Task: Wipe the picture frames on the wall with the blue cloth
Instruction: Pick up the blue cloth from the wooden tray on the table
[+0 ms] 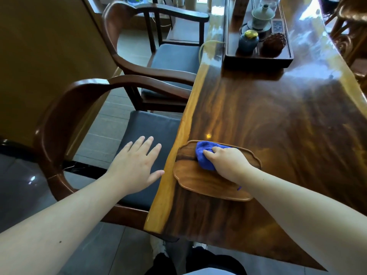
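Note:
The blue cloth point(204, 155) lies bunched on a small lobed wooden tray point(198, 181) near the left edge of a glossy wooden table point(278, 126). My right hand point(226, 161) is closed over the cloth and grips it from the right. My left hand point(137, 165) hovers flat, fingers spread, above the dark seat cushion of the nearest chair point(149, 132), holding nothing. No picture frames or wall pictures appear in this view.
A second armchair point(158, 48) stands further along the table's left side. A dark tea tray point(258, 60) with a lidded cup point(262, 14), a small jar point(248, 41) and a brown ornament point(275, 43) sits at the far end. A tan wall point(39, 56) runs on the left.

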A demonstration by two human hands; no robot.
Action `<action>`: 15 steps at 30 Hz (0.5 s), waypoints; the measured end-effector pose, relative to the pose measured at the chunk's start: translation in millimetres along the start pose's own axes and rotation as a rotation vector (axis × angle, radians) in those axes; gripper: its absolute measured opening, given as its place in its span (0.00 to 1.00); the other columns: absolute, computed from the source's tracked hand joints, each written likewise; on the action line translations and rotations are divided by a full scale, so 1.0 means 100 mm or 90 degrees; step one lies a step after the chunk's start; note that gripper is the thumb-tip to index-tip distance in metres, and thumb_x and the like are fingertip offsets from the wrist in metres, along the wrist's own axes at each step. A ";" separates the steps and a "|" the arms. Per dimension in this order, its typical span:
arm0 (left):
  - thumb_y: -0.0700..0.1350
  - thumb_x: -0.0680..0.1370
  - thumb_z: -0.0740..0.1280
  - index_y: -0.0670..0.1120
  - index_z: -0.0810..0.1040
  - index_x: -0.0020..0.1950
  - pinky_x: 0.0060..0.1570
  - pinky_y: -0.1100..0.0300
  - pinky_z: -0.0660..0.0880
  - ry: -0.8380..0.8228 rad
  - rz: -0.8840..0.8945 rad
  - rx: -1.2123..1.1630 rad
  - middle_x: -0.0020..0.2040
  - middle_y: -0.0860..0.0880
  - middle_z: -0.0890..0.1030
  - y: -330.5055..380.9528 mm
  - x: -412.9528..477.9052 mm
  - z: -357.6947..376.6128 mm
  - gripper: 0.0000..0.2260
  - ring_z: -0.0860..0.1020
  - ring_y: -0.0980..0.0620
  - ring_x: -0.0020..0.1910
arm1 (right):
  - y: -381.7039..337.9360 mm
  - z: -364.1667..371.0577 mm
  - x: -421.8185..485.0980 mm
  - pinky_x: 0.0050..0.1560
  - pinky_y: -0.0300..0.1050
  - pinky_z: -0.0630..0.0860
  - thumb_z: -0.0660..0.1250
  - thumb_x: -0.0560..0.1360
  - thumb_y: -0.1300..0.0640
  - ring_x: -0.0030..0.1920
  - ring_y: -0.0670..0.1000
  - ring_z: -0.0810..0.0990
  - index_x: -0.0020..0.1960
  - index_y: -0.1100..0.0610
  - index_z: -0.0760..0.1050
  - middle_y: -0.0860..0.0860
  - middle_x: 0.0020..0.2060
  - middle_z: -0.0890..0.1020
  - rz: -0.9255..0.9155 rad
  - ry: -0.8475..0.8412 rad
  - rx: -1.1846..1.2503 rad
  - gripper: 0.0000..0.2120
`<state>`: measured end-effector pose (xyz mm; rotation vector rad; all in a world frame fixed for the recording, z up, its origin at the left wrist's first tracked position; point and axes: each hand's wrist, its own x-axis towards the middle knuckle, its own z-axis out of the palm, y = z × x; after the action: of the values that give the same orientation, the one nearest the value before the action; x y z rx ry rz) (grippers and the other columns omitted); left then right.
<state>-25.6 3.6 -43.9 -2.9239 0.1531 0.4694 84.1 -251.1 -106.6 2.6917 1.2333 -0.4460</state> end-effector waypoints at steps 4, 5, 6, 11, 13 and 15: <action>0.67 0.77 0.50 0.46 0.53 0.79 0.74 0.44 0.60 0.018 -0.031 0.000 0.79 0.40 0.57 -0.11 -0.10 -0.08 0.37 0.55 0.41 0.78 | -0.08 -0.35 0.11 0.33 0.47 0.70 0.61 0.75 0.63 0.38 0.55 0.76 0.64 0.53 0.66 0.53 0.49 0.76 -0.047 0.042 0.007 0.19; 0.67 0.77 0.50 0.46 0.52 0.79 0.74 0.45 0.60 0.024 -0.040 0.002 0.79 0.40 0.57 -0.15 -0.15 -0.11 0.37 0.55 0.41 0.78 | -0.13 -0.44 0.15 0.33 0.46 0.69 0.63 0.74 0.63 0.37 0.55 0.76 0.64 0.53 0.67 0.53 0.49 0.76 -0.061 0.057 -0.002 0.19; 0.67 0.77 0.50 0.46 0.52 0.79 0.74 0.45 0.60 0.030 -0.050 0.006 0.79 0.40 0.57 -0.20 -0.20 -0.15 0.37 0.55 0.41 0.78 | -0.19 -0.54 0.19 0.32 0.46 0.70 0.64 0.74 0.62 0.37 0.55 0.76 0.63 0.54 0.68 0.53 0.50 0.76 -0.076 0.074 -0.010 0.19; 0.67 0.77 0.50 0.46 0.54 0.79 0.74 0.45 0.61 0.077 -0.106 0.025 0.79 0.40 0.59 -0.54 -0.57 -0.35 0.36 0.57 0.41 0.77 | -0.55 -1.05 0.39 0.31 0.46 0.73 0.68 0.69 0.61 0.39 0.57 0.79 0.61 0.53 0.71 0.53 0.51 0.77 -0.151 0.165 -0.030 0.21; 0.67 0.76 0.49 0.46 0.55 0.78 0.73 0.45 0.61 0.093 -0.129 0.038 0.78 0.40 0.60 -0.72 -0.75 -0.44 0.37 0.59 0.41 0.77 | -0.74 -1.29 0.47 0.30 0.45 0.70 0.69 0.66 0.63 0.38 0.58 0.79 0.61 0.54 0.71 0.53 0.49 0.77 -0.179 0.188 -0.024 0.24; 0.67 0.76 0.48 0.46 0.57 0.78 0.71 0.44 0.63 0.114 -0.157 0.055 0.77 0.40 0.63 -0.96 -1.00 -0.52 0.37 0.61 0.40 0.76 | -1.02 -1.53 0.58 0.30 0.44 0.67 0.69 0.67 0.63 0.39 0.58 0.79 0.63 0.54 0.71 0.53 0.51 0.78 -0.198 0.220 -0.033 0.25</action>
<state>-92.7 95.0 51.4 -2.8428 -0.1599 0.1596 74.6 -104.3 18.4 2.6121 1.7404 0.0269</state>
